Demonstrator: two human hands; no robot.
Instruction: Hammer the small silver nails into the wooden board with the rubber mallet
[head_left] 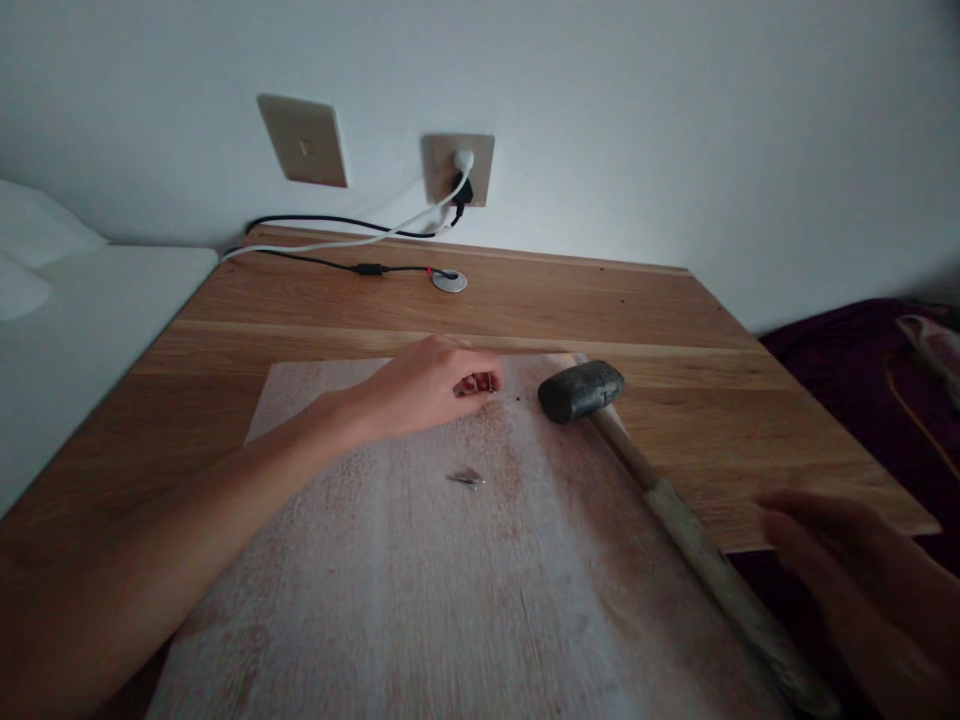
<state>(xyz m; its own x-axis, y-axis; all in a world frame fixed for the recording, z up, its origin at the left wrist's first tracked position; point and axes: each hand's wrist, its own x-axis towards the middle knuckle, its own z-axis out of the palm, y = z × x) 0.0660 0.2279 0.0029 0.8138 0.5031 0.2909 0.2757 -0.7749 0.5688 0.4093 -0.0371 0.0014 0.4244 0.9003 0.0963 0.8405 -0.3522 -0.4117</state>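
My left hand [424,388] rests on a whitish worn board [375,580], thumb and forefinger pinched together. A tiny bit of metal that looks like a nail [492,384] shows at its fingertips, mostly hidden. Nearer to me, a few loose small nails [466,481] lie on the board. To the right lies a mallet with a black head [581,391], its wooden handle [697,540] slanting down toward me with a pale wrapped grip. Smeared by motion, my right hand [862,590] hovers right of the handle, apart from it; its fingers are unclear.
Beneath the board is a wooden tabletop [675,310] against the wall. Black and white cables run from a wall socket [459,170] across its back, past a round cable grommet [449,281]. A white surface [105,300] borders the left; dark purple cloth [840,370] lies at right.
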